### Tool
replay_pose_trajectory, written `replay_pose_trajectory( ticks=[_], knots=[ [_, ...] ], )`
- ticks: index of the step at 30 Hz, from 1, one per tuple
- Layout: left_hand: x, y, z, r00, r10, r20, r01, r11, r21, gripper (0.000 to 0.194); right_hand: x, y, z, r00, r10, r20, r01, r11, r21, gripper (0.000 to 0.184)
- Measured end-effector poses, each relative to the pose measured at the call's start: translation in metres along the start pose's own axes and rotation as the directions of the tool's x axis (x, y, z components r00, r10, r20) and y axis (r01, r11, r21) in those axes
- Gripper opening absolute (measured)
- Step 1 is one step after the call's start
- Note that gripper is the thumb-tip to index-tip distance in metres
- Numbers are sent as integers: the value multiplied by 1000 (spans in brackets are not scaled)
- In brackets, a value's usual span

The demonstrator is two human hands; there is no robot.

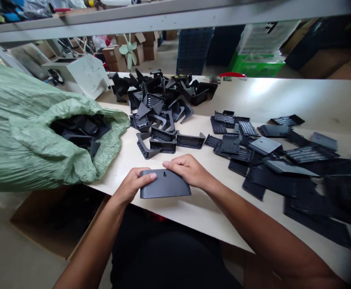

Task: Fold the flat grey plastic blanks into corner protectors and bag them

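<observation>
Between my two hands is a dark grey plastic cover (165, 188) with one curved corner and a small keyhole slot near its upper edge. My left hand (133, 184) grips its left end, thumb lying across the face. At the upper right edge, my right hand (187, 170) holds it with the thumb on top; the other fingers are partly hidden behind. The cover is held above the front edge of the pale table (124, 160). Just beyond it lie ribbed black plastic parts (163, 140).
A heap of black plastic brackets (160, 96) lies at the back. Flat panels and ribbed pieces (271, 168) spread across the right. An open green woven sack (37, 136) with black parts inside rests at left, above a cardboard box (43, 224). A shelf beam (169, 20) crosses overhead.
</observation>
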State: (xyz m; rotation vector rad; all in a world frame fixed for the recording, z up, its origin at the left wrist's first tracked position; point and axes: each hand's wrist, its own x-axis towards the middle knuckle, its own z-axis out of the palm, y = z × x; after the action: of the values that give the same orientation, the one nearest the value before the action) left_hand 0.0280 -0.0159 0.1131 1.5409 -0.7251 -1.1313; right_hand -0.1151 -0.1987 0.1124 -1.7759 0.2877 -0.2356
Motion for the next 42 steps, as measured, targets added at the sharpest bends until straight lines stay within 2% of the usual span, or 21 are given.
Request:
replay_pose_trajectory(
  ticks=[2, 4, 6, 7, 8, 10, 12, 14, 16, 18, 20, 21, 23, 25, 27, 30, 33, 35, 38, 42],
  knots=[
    [2, -3, -2, 995, -11, -98, 2, 996, -94, 50, 7, 2, -6, 994, -38, -105, 30, 997, -74, 60],
    [2, -7, -3, 966, 2, -260, -60, 975, -215, 48, 10, 5, -12, 948, -105, -301, 59, 986, -158, 53],
    [2, -12, -3, 910, 28, -413, -164, 941, -297, 46, 8, 10, -14, 880, -97, -465, 66, 994, -83, 52],
    [2, -14, -3, 880, 52, -472, -220, 925, -309, 44, 6, 12, -13, 871, -38, -489, 59, 998, 27, 54],
    [1, -16, -2, 859, 78, -507, -265, 914, -308, 42, 3, 14, -10, 886, 41, -461, 38, 986, 161, 58],
    [-1, -20, 0, 848, 117, -517, -304, 906, -294, 38, -5, 16, 3, 949, 183, -255, -73, 919, 387, 66],
    [-4, -23, 4, 867, 132, -480, -276, 930, -244, 37, -10, 16, 19, 967, 253, -18, -209, 836, 507, 70],
    [-8, -26, 7, 905, 132, -404, -211, 965, -158, 37, -12, 16, 34, 965, 257, 57, -237, 755, 611, 66],
    [-10, -28, 6, 938, 122, -325, -166, 980, -112, 39, -13, 15, 44, 973, 229, -5, -166, 722, 671, 58],
    [-10, -28, 2, 938, 101, -331, -173, 965, -196, 44, -16, 15, 47, 984, 166, -69, -89, 783, 616, 51],
    [-7, -24, -2, 929, 42, -368, -185, 914, -362, 50, -22, 13, 48, 996, 70, -59, -40, 915, 402, 41],
    [-5, -22, -3, 939, -4, -343, -162, 876, -454, 54, -25, 13, 48, 1000, 15, -18, -10, 968, 252, 35],
    [1, -15, -2, 978, -80, -193, -52, 799, -598, 56, -31, 12, 49, 994, -68, 81, 70, 997, -20, 26],
    [5, -9, 3, 989, -118, -87, 32, 750, -661, 43, -35, 13, 51, 986, -99, 136, 115, 986, -120, 22],
    [7, -5, 13, 986, -124, -108, 18, 731, -682, 31, -38, 14, 53, 990, -83, 115, 85, 996, -12, 24],
    [6, -3, 32, 975, -66, -214, -94, 746, -659, 23, -43, 17, 61, 998, -46, 44, 34, 970, 240, 32],
    [2, -3, 49, 938, 15, -346, -227, 782, -580, 19, -49, 19, 72, 989, -85, -121, 121, 936, 332, 34],
    [-1, -3, 53, 918, 45, -394, -261, 816, -516, 17, -53, 19, 78, 976, -111, -189, 170, 927, 334, 32],
    [-6, -1, 53, 917, 76, -391, -267, 845, -463, 17, -55, 16, 82, 979, -114, -169, 167, 924, 344, 37],
    [-10, 1, 55, 901, 102, -422, -299, 852, -430, 14, -56, 13, 83, 989, -80, -125, 123, 912, 392, 66]
  ],
)
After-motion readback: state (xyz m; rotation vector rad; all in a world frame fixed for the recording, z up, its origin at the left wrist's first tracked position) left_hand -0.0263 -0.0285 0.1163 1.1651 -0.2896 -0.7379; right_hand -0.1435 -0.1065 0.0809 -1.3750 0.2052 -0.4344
